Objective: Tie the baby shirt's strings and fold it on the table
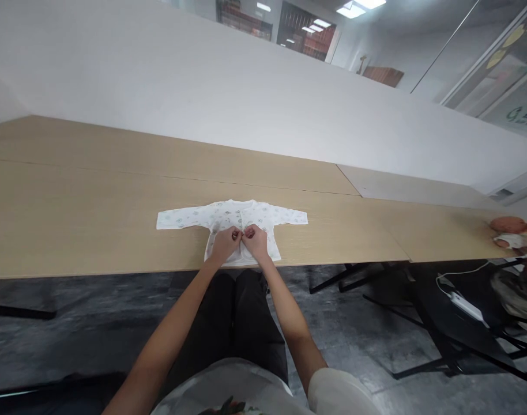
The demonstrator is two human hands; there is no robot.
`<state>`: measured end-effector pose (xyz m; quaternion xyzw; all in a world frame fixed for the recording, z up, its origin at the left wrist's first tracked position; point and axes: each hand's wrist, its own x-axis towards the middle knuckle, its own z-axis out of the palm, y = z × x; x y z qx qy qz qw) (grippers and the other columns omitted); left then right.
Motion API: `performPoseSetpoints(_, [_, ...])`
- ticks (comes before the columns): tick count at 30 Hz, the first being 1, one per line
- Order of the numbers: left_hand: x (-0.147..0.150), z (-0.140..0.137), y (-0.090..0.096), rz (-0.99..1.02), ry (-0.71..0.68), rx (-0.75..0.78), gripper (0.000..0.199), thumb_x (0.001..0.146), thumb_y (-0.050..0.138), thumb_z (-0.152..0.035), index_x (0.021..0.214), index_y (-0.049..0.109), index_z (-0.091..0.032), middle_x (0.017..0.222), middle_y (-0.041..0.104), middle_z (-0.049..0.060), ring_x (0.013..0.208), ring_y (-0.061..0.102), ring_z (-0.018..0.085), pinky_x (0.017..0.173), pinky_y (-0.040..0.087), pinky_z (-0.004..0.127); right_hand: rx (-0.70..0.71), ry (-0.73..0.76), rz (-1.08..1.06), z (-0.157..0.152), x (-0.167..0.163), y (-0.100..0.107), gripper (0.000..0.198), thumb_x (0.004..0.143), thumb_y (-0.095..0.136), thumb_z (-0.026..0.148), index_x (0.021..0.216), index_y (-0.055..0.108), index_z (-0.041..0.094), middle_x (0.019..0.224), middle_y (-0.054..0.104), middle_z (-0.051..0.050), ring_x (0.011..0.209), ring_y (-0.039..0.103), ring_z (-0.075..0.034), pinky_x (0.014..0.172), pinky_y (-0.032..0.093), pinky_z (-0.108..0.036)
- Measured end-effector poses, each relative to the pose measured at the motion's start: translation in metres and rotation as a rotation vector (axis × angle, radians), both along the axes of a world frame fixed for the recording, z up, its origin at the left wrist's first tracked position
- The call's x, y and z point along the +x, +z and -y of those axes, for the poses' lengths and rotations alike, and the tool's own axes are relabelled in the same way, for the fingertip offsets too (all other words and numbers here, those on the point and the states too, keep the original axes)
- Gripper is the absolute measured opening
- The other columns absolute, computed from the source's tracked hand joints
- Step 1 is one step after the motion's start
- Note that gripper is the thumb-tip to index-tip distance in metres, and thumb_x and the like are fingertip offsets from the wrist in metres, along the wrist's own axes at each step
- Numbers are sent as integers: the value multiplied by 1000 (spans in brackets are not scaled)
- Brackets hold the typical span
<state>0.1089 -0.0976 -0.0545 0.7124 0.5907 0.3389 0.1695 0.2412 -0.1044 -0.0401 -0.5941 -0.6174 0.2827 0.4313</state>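
A small white baby shirt (220,217) with a sparse printed pattern lies spread on the table, collar toward the wall and both sleeves stretched out sideways. Its front opening runs down the middle. My left hand (225,243) is closed in a pinch on the cloth just left of that opening. Close beside it, my right hand (255,241) pinches the cloth at the opening's right side. The fingertips of both hands nearly meet. Whatever fastener may sit between them is too small and hidden to make out. The lower hem lies near the table's front edge.
The long wooden table (94,219) runs along a white partition (203,86) with glass above. A doll (509,225) lies at the far right end. Below it stand black folding chairs (454,323), one bearing a white power strip (469,306) with a cable.
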Motion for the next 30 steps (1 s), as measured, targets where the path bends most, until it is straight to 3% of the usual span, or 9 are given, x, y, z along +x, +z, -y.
performPoseSetpoints(5, [-1,-1,-2,-72,35,20,23,85,49,-34,80,68,-22,78,72,7,78,65,23,73,46,31,-9,0,-74,-1,5,2,7,67,60,18,74,59,21,71,68,2,68,64,-14,69,53,-23])
performPoseSetpoints(11, [-2,1,-2,-77,-1,16,26,88,49,-35,87,71,-22,81,73,7,79,65,24,75,45,33,-159,37,-138,-9,13,-1,10,72,60,17,77,68,18,64,70,1,56,64,-14,57,51,-22])
performPoseSetpoints(16, [-5,6,2,-78,-27,-2,31,86,53,-32,112,69,-23,77,70,4,78,63,23,80,44,33,-120,97,24,-13,16,-1,19,76,58,8,77,74,18,71,74,-1,67,70,-16,68,53,-24])
performPoseSetpoints(24, [-13,19,2,-318,-45,17,36,90,49,-34,117,70,-22,102,68,13,99,61,31,91,41,42,-30,217,356,-11,10,3,23,85,57,8,87,78,20,89,77,-6,87,70,-21,82,51,-28])
performPoseSetpoints(30, [-17,30,6,-483,-78,13,41,93,44,-34,128,64,-26,107,64,14,105,58,31,93,41,43,-38,226,435,-2,14,10,26,86,54,6,96,75,19,92,76,-6,87,68,-19,83,49,-26])
